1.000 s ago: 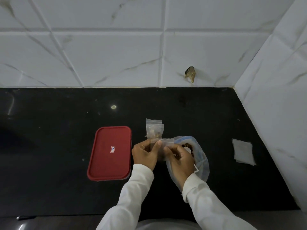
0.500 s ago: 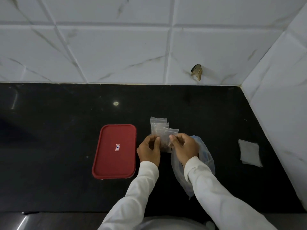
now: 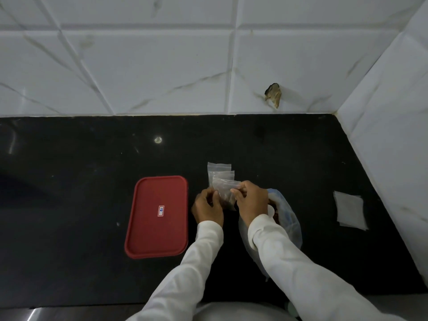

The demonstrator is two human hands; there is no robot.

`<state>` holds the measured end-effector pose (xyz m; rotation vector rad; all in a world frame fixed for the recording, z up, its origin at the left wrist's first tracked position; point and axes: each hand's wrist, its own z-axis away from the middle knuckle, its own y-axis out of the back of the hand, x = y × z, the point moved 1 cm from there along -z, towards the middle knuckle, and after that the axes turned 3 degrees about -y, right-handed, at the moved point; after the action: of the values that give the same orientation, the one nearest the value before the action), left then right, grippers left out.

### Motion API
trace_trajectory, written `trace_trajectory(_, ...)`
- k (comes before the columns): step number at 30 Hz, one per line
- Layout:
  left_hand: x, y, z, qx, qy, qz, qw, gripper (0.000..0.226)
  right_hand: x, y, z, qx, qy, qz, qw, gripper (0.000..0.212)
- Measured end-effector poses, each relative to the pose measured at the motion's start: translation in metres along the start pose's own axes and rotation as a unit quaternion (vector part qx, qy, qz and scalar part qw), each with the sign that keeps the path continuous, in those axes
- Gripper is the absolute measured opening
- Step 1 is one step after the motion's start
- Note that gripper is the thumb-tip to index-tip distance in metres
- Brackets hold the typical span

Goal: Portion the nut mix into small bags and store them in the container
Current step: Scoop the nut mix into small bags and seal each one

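Portioning stage, head view. The right hand [image 3: 251, 201] pinches the top right corner of a small bag [image 3: 225, 195] between thumb and fingers. The left hand [image 3: 207, 208] is curled at the bag's left edge, but whether it actually grips cannot be told. The bag hangs just above the desk [image 3: 69, 181], near centre, with dark nut mix at its bottom.

Hazards: if the bag's strip is not fully pressed shut, tilting it to lay it down would likely spill nuts. The right sleeve [image 3: 289, 256] lies over the open large bag [image 3: 287, 225] and could drag it and scatter the remaining mix.

Count:
- three small bags: the held one and two filled bags [image 3: 218, 169] lying just beyond it
- one red-lidded container [image 3: 157, 216] to the left, lid on
- one large bag
- one pile of flat empty bags [image 3: 349, 210] well to the right, number indistinct
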<state>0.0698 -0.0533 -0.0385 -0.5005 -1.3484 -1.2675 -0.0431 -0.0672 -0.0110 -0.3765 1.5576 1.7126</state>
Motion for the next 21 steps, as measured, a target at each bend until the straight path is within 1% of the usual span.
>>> trace_trajectory(2,-0.003,-0.002,-0.003,0.002,-0.011,-0.012,1.000,0.009,0.001,-0.002,-0.003,-0.002,-0.002,0.008,1.000,0.014)
trace_trajectory(4,-0.005,-0.004,-0.005,0.004,-0.004,-0.014,1.000,0.010,0.003,-0.005,-0.005,-0.001,-0.001,0.008,1.000,0.016)
trace_trajectory(8,-0.009,-0.005,-0.004,0.010,0.001,0.014,1.000,0.012,0.003,-0.005,-0.005,-0.001,0.002,-0.008,1.000,0.026)
trace_trajectory(10,-0.007,-0.003,-0.002,0.005,0.001,0.027,1.000,0.018,0.002,-0.004,-0.005,-0.001,0.005,-0.008,1.000,0.028)
trace_trajectory(12,-0.004,-0.001,0.000,-0.001,-0.011,0.024,1.000,0.029,0.003,-0.002,-0.003,0.006,0.011,-0.013,1.000,0.030)
trace_trajectory(14,0.002,0.003,0.005,0.005,-0.044,-0.004,0.999,0.041,0.003,0.003,-0.001,0.015,0.015,-0.028,0.999,0.033)
trace_trajectory(17,0.018,0.007,0.021,0.008,-0.113,-0.054,0.992,0.046,0.003,0.016,0.004,0.026,0.014,-0.052,0.998,0.036)
trace_trajectory(19,0.033,0.006,0.034,-0.013,-0.160,-0.073,0.984,0.046,0.004,0.031,0.010,0.039,0.017,-0.065,0.997,0.035)
trace_trajectory(21,0.049,-0.001,0.045,-0.058,-0.216,-0.100,0.970,0.045,0.011,0.047,0.015,0.050,0.034,-0.088,0.994,0.033)
